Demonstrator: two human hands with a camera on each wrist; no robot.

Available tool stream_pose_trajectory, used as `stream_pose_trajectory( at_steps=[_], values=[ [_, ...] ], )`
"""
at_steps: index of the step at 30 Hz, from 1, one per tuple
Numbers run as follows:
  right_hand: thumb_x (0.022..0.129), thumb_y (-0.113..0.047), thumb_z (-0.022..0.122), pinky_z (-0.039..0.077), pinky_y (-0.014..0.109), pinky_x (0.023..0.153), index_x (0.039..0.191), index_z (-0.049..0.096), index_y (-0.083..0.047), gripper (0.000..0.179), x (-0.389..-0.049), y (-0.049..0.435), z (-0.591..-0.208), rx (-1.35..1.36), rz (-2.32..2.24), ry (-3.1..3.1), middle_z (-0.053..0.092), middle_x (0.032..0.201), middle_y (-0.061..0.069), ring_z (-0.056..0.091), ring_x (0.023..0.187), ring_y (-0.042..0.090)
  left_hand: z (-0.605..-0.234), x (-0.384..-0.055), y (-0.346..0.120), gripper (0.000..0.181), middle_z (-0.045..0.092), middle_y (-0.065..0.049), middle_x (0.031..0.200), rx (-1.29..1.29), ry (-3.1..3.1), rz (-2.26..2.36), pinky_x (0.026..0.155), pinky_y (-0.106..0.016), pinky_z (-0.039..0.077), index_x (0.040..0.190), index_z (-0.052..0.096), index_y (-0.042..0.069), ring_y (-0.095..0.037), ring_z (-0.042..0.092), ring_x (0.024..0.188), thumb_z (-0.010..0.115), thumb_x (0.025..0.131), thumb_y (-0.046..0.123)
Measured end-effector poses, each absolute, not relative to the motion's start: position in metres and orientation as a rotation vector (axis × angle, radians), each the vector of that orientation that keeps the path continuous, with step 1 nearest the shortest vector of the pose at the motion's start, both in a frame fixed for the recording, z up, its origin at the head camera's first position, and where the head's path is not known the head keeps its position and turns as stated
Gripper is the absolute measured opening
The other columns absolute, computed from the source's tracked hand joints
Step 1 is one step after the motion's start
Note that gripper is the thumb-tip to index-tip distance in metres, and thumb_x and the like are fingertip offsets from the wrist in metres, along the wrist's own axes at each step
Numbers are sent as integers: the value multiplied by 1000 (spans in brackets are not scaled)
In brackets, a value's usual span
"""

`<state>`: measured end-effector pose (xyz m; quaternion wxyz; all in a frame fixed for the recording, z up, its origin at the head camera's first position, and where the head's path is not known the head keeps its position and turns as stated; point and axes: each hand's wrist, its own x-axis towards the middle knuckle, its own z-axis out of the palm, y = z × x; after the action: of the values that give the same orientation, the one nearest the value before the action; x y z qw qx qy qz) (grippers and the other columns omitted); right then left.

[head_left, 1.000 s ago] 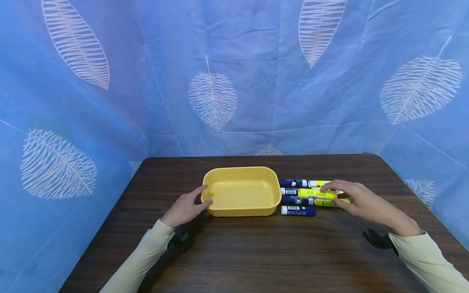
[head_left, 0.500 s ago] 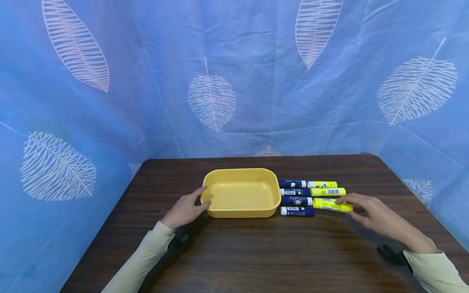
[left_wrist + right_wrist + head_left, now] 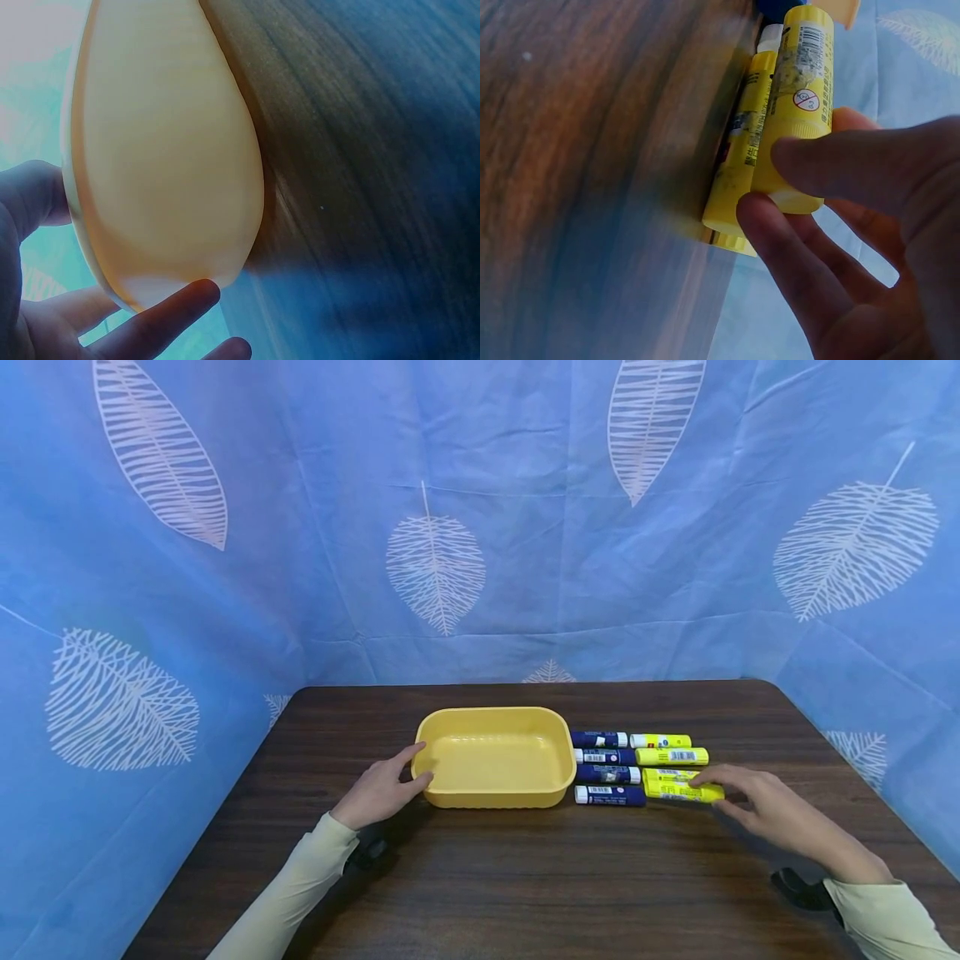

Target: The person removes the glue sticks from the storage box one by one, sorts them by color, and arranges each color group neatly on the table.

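My right hand (image 3: 765,806) pinches a yellow glue stick (image 3: 799,97) by its end between thumb and fingers. The held stick lies close over the front of a column of yellow glue sticks, overlapping the nearest one (image 3: 739,165) in the right wrist view. To their left is a column of navy glue sticks with white caps, the front one (image 3: 611,796) nearest me. My left hand (image 3: 378,793) grips the left end of a yellow plastic basin (image 3: 495,799), fingers at its rim and against its outer wall. The basin has nothing in it.
The dark wooden table (image 3: 525,877) carries everything. Its back edge runs near a blue cloth backdrop (image 3: 540,560) with white leaf prints. Navy sticks lie right beside the basin's right wall, and a farther yellow stick (image 3: 671,757) lies behind the held one.
My right hand has moved right and toward me, carrying the yellow glue stick from atop the rows to the front of the yellow column, then slightly forward. My left hand stays on the basin.
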<state>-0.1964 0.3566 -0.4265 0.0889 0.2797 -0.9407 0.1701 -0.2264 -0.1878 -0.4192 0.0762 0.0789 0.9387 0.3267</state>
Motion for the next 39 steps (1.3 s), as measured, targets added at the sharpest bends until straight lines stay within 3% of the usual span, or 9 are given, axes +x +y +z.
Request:
stream_pose_trajectory(
  at_steps=[16, 39],
  values=[
    [80, 0, 81, 60, 38, 73, 115, 72, -11, 38, -199, 358, -433, 829, 431, -2854, 74, 111, 6, 71, 97, 29, -419, -227, -186, 66, 45, -19, 158, 249, 2818, 983, 112, -64, 39, 158, 39, 13, -40, 46, 142, 60, 102, 39],
    [80, -3, 83, 60, 45, 77, 111, 74, -9, 34, -201, 356, -434, 737, 316, -2911, 74, 109, 7, 70, 98, 33, -418, -227, -185, 67, 44, -19, 158, 252, 2806, 982, 113, -64, 38, 159, 37, 12, -40, 45, 143, 59, 102, 39]
  ],
)
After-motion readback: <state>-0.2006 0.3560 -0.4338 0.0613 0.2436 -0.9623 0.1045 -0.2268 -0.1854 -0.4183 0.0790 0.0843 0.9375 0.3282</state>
